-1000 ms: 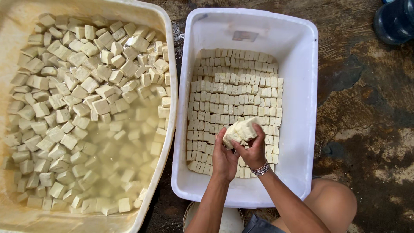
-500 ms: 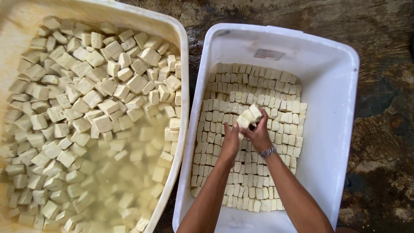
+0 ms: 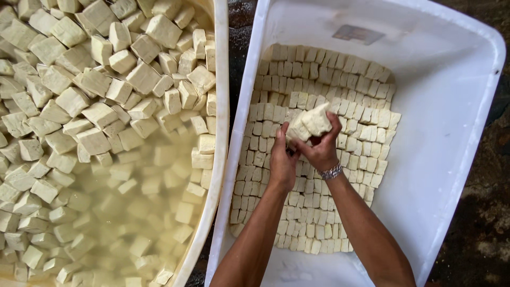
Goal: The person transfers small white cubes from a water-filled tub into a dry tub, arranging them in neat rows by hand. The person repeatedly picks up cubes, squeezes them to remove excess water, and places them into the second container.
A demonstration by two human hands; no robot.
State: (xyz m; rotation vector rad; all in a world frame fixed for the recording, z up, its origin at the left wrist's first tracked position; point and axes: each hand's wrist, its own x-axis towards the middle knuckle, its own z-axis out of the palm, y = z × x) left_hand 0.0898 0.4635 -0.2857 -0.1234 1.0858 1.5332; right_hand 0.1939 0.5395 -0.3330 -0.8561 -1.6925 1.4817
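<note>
1. Your two hands meet over the white tub (image 3: 457,159), closed together around a small stack of tofu blocks (image 3: 309,123).
2. Your left hand (image 3: 282,159) cups the stack from the left and below, thumb up along its side; the grip is closed on the blocks.
3. Your right hand (image 3: 321,149), a metal bracelet (image 3: 331,171) at its wrist, wraps the stack from the right, fingers curled over its top edge; that grip too is closed on the blocks.
4. The stack sticks up out of both grips, tilted, held above the packed layer (image 3: 319,212) of cubes that covers the tub's floor in tidy rows.
5. To your left, just beside the white tub, a cream basin (image 3: 220,106) holds loose cubes (image 3: 95,85) heaped at the far end and sunk in cloudy water (image 3: 122,212) nearer you.
6. Dark, wet ground (image 3: 478,244) shows at the right.
</note>
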